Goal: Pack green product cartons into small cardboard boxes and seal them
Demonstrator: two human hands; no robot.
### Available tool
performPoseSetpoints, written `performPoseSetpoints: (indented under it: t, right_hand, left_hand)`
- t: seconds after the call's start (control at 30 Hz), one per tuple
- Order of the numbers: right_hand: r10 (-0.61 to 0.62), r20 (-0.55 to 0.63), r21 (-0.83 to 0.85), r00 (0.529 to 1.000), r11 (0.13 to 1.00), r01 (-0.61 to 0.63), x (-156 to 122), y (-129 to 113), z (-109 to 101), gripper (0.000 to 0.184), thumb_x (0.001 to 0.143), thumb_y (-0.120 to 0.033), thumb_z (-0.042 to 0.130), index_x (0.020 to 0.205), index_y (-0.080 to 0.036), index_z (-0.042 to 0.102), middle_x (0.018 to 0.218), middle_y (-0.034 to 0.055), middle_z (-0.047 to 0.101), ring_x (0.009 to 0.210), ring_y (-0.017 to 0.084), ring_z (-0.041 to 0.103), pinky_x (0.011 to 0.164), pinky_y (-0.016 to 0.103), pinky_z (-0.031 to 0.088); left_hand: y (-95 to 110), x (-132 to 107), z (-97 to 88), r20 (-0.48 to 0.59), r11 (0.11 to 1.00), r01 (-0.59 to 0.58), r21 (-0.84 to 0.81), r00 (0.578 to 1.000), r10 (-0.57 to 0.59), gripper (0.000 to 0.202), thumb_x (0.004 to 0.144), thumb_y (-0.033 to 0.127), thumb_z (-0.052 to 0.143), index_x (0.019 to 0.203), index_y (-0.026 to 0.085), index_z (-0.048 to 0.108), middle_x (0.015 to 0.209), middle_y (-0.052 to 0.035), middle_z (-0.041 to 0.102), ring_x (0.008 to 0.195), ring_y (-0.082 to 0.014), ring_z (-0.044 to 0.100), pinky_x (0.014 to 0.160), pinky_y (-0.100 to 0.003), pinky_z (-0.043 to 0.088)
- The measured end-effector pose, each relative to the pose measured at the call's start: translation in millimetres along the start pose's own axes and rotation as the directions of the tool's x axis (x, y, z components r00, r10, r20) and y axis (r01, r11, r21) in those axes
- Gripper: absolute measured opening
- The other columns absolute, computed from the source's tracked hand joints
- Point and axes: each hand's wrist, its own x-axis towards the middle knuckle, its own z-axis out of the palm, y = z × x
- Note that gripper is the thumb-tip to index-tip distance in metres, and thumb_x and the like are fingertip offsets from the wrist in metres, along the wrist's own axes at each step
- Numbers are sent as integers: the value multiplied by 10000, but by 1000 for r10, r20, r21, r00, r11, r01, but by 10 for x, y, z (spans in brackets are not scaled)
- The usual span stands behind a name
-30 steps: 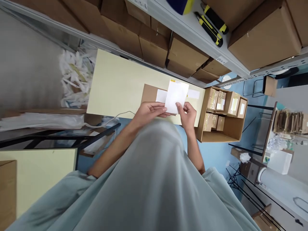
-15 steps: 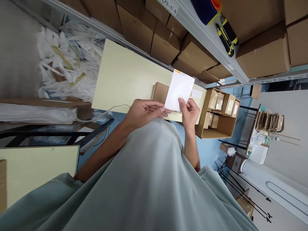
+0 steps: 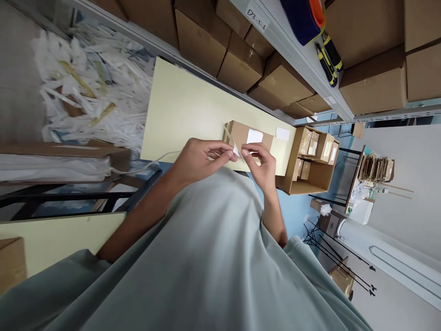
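A thin white sheet [image 3: 236, 150], seen almost edge-on, is between my two hands just above the front edge of the cream table [image 3: 182, 105]. My left hand [image 3: 203, 158] pinches its near corner with thumb and fingertips. My right hand [image 3: 260, 163] pinches the sheet at its right side, thumb against index finger. Near the fingertips one corner looks bent or split; I cannot tell whether it has two layers. Behind the hands a closed brown cardboard box [image 3: 241, 131] lies on the table, with a white label [image 3: 254, 136] on it.
An open carton [image 3: 310, 186] holding several small taped boxes stands at the table's right end. Another white paper [image 3: 282, 133] lies beside it. Shelves with cardboard boxes [image 3: 203, 39] and two yellow-black utility knives [image 3: 325, 66] run behind. White scrap strips [image 3: 96, 78] heap up at left.
The white sheet has turned from facing me to nearly edge-on. My right hand has moved left, close to my left hand. The labelled box behind has come into view.
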Motion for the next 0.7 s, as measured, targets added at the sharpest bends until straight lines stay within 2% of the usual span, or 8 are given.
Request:
performPoseSetpoints:
  t: [0.07,0.17,0.4,0.53,0.63,0.7]
  right_hand:
    - [-20,53,15,998,1000,20,-4,-96,15,353,1107,-628,772,1162,-294,869,1138,74,809,1089,235,767,940,387,651]
    - [-21,46,36,999,999,19,20,-171,64,335,1079,-623,822,1116,-296,887,1089,63,809,1035,227,756,917,391,644]
    - [34,103,21,994,999,-36,59,-235,119,364,1083,-648,813,1103,-293,890,1099,64,807,1060,226,748,926,386,629]
    - [56,90,44,994,997,-60,76,-216,176,441,1100,-692,748,1048,-271,867,1052,60,794,1023,217,736,903,370,615]
    - [99,16,50,995,994,-100,104,-157,188,474,1098,-708,715,1015,-258,837,1024,58,777,986,214,727,877,358,610]
    - [138,-89,61,986,989,-133,125,-116,137,476,1080,-711,717,999,-253,819,1012,57,771,952,214,724,850,354,609]
  left_hand:
    - [-16,15,-57,14,999,-26,33,1000,25,282,887,535,814,914,259,868,877,-19,888,799,-233,866,822,-321,744]
    - [-29,38,-122,33,997,-41,71,999,39,273,883,539,804,884,272,862,870,-8,880,804,-237,857,831,-317,734]
    - [-28,95,-257,93,991,-47,128,995,35,289,893,564,777,885,287,857,918,2,881,852,-227,841,879,-292,708]
    - [-37,92,-271,116,990,-58,132,992,42,287,899,548,751,915,286,866,935,3,881,854,-213,825,872,-283,690]
    - [-187,159,-285,59,990,-20,138,998,12,234,865,487,771,887,270,858,879,0,862,837,-231,818,860,-312,676]
    - [-406,296,-356,-71,981,57,184,996,-45,142,814,397,801,833,260,834,825,0,838,847,-252,816,864,-336,658]
